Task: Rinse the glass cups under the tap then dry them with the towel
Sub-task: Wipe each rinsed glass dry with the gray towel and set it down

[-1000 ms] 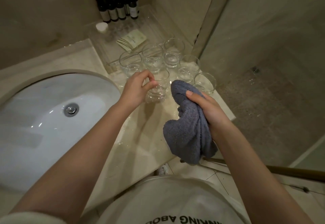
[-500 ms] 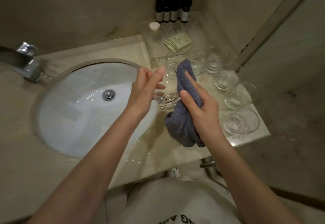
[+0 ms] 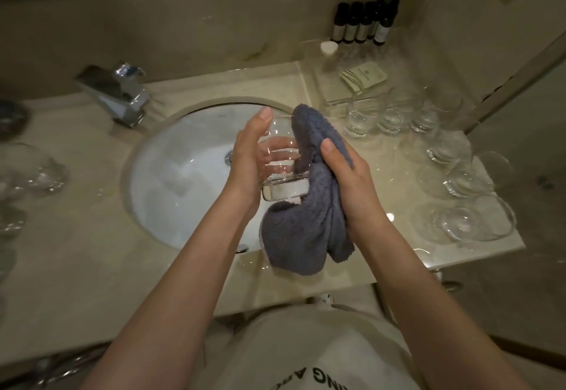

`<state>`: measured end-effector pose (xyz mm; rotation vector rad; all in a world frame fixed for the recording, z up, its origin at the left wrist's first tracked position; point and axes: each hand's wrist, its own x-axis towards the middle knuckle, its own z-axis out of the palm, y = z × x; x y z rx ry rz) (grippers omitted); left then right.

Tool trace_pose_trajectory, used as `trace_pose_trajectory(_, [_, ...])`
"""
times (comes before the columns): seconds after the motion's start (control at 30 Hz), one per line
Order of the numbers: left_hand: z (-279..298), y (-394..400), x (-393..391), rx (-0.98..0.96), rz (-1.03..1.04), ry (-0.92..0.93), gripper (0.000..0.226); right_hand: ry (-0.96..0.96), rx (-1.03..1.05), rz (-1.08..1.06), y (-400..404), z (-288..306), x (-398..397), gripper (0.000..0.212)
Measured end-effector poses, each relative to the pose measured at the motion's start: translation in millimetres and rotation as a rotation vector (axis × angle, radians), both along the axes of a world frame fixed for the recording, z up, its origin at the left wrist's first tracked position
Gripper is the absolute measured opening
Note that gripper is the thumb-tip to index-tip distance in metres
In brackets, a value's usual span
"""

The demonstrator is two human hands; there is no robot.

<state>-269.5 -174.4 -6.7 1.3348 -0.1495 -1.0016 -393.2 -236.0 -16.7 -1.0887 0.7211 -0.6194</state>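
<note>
Left hand cupped the clear glass cup (over white oval basin); right hand gripped grey terry towel against it; beige marble counter.

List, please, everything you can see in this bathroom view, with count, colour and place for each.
glass cup in hand: one, clear, held over the basin's right edge
towel: one, grey-blue, pressed against that cup
glass cups on counter: about seven, clear, right of the basin
blurred glassware: count unclear, clear, counter's far left
basin: one, white, set in the counter
tap: one, chrome, behind the basin on the left
counter: one, beige stone
small bottles: about five, dark, back right corner
clear tray: one, below the bottles, holding packets
left hand: holds the cup
right hand: grips the towel
</note>
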Motion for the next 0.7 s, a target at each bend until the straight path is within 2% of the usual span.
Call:
trace_pose_trajectory(0.07, [1.2,6.8,8.2,0.099,0.005,-0.108,0.071,0.009,-0.05,-0.001,10.4,-1.3,7.0,0.034])
trace_pose_trajectory(0.13, [0.3,12.7,16.6,0.19,0.054,-0.196,0.068,0.022,-0.089,-0.009,20.3,-1.6,12.5,0.047])
trace_pose_trajectory(0.23, [2.2,21.8,22.0,0.253,0.087,-0.302,0.054,0.037,-0.188,-0.042,29.1,-2.7,19.5,0.044])
trace_pose_trajectory(0.27, [4.4,23.4,20.2,0.252,0.089,-0.336,0.055,0.044,-0.236,-0.044,30.7,-1.5,21.8,0.041])
trace_pose_trajectory(0.33, [10.0,24.8,14.5,0.266,0.102,-0.387,0.074,0.044,-0.305,-0.031,34.4,3.1,26.5,0.039])
trace_pose_trajectory(0.37, [12.7,25.1,12.7,0.271,0.109,-0.395,0.083,0.041,-0.322,-0.021,35.4,5.1,28.7,0.039])
trace_pose_trajectory(0.4, [14.9,25.5,12.8,0.26,0.112,-0.383,0.083,0.031,-0.329,-0.013,36.9,7.3,30.3,0.039])
trace_pose_trajectory(0.5, [21.9,28.6,17.1,0.148,0.066,-0.235,0.055,-0.003,-0.256,-0.026,36.4,8.7,31.1,0.038])
trace_pose_trajectory(0.57, [22.7,30.1,15.8,0.057,0.03,-0.105,0.065,-0.002,-0.152,-0.058,35.7,7.2,30.3,0.035])
trace_pose_trajectory(0.63, [18.5,28.5,13.3,0.064,0.022,-0.15,0.073,0.006,-0.1,-0.075,36.4,6.2,27.9,0.033])
trace_pose_trajectory(0.7, [14.2,27.9,10.9,0.137,0.027,-0.278,0.068,0.019,-0.094,-0.076,37.7,5.5,23.9,0.034])
